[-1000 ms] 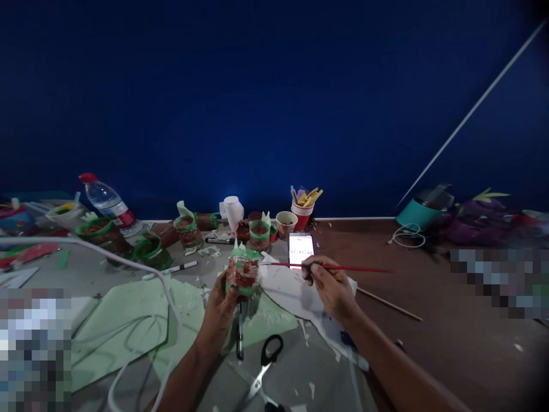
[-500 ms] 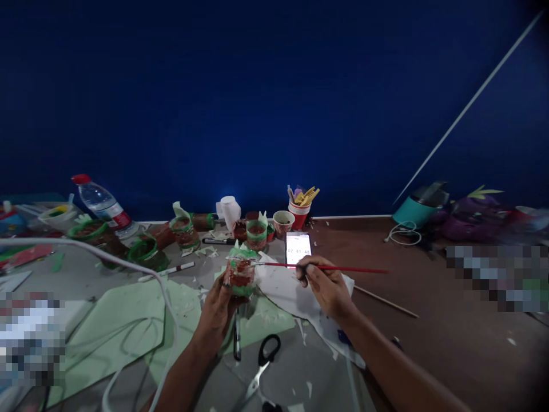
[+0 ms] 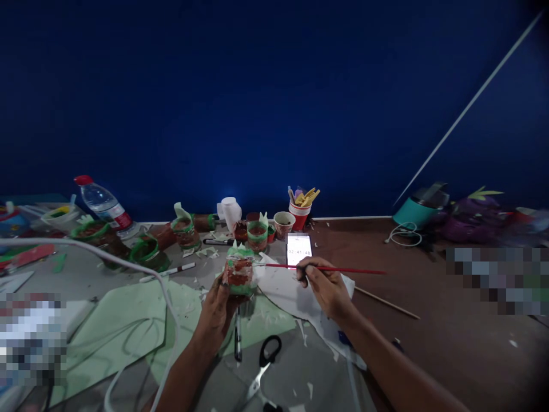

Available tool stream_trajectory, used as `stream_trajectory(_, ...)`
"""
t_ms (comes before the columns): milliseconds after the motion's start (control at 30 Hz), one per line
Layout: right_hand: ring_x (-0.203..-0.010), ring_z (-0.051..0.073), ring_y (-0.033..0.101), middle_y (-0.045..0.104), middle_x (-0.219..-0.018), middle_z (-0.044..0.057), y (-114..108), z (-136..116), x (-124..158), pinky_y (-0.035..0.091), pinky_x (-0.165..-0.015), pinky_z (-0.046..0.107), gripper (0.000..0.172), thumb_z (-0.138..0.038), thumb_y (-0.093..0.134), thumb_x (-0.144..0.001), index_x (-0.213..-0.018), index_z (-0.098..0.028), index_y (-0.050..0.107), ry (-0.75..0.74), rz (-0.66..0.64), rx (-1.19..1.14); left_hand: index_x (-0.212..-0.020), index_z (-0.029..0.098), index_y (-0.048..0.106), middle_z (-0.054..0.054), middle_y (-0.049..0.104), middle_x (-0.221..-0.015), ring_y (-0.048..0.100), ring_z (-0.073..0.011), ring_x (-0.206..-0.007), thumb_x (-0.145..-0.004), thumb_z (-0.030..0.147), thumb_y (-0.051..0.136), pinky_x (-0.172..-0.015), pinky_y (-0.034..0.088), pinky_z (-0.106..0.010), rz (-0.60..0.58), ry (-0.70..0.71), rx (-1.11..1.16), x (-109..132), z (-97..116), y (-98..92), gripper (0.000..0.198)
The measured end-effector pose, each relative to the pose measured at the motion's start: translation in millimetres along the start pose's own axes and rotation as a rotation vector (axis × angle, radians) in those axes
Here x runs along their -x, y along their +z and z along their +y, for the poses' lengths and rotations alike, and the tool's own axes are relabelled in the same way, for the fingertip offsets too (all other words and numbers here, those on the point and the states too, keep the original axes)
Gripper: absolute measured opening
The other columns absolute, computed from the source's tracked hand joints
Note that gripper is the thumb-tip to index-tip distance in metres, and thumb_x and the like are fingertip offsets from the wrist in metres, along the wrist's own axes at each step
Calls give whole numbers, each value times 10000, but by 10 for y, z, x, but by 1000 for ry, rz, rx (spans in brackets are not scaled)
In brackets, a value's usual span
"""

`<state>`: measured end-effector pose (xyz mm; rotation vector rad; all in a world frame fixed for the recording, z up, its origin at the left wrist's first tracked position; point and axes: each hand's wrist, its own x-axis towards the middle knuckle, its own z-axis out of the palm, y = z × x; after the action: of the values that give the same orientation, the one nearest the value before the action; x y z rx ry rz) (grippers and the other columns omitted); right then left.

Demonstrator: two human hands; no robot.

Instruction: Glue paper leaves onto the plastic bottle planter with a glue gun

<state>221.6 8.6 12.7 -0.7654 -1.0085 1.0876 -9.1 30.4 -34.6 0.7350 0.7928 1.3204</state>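
Observation:
My left hand (image 3: 219, 306) is wrapped round a small jar (image 3: 239, 273) painted reddish brown with green bands, holding it up over the table. Pale green pointed paper bits stick up at its rim. In my right hand (image 3: 322, 285) is a thin red paintbrush (image 3: 343, 269), pinched between thumb and fingers. The brush lies nearly level, its tip at the jar's right side; whether it touches the paint I cannot tell. Beneath the right hand lies a white sheet (image 3: 281, 289), and a lit phone (image 3: 299, 249) showing a timer is just behind.
Black-handled scissors (image 3: 263, 366) and a black pen (image 3: 238, 335) lie in front. Other painted jars (image 3: 257, 236) stand along the back, near a paper cup (image 3: 283, 225). A bottle (image 3: 105, 206) leans at left. A white cable (image 3: 169, 297) crosses the green paper (image 3: 115, 329). A wooden stick (image 3: 388, 302) lies right.
The jar has turned or tilted slightly in my left hand and shifted a little to the left. My right hand stays almost in place with the brush tip at the jar.

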Motion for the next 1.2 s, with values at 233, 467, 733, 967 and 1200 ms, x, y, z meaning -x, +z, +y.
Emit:
stream_trajectory(233,-557,129,524,662,-673,23,14,-1,3,414,-511,263,168,-374,725,-783,-822,-211,733,-3,3,-8,-1079,197,685,-90,698,-1089,667,-211,-858,-675,569,766,-702,566,-310,-18,-33,6,55,80,72,556)
stream_trajectory(467,-566,128,528,661,-681,24,22,-3,11,415,-515,258,149,-357,712,-797,-828,-213,735,-5,-17,-2,-1108,186,678,-102,679,-1111,649,-213,-879,-666,568,774,-708,570,-309,-32,-10,21,56,85,76,592)
stream_trajectory(733,-539,127,519,660,-658,25,54,-52,20,410,-497,260,158,-361,719,-778,-812,-207,726,5,17,-20,-1087,197,679,-96,679,-1102,654,-209,-882,-678,546,777,-710,574,-308,-13,-5,35,46,84,81,547)
stream_trajectory(967,-536,130,515,657,-639,23,60,-65,17,407,-484,258,166,-372,724,-768,-798,-209,729,4,44,3,-1116,207,664,-98,647,-1160,648,-221,-914,-673,548,778,-710,580,-331,17,34,4,25,49,36,571)
stream_trajectory(1200,-508,120,504,650,-620,22,78,-86,10,405,-463,249,167,-362,727,-762,-786,-197,721,16,42,-9,-1138,224,632,-104,632,-1214,648,-226,-939,-733,525,740,-728,576,-325,3,58,-29,31,42,23,516)
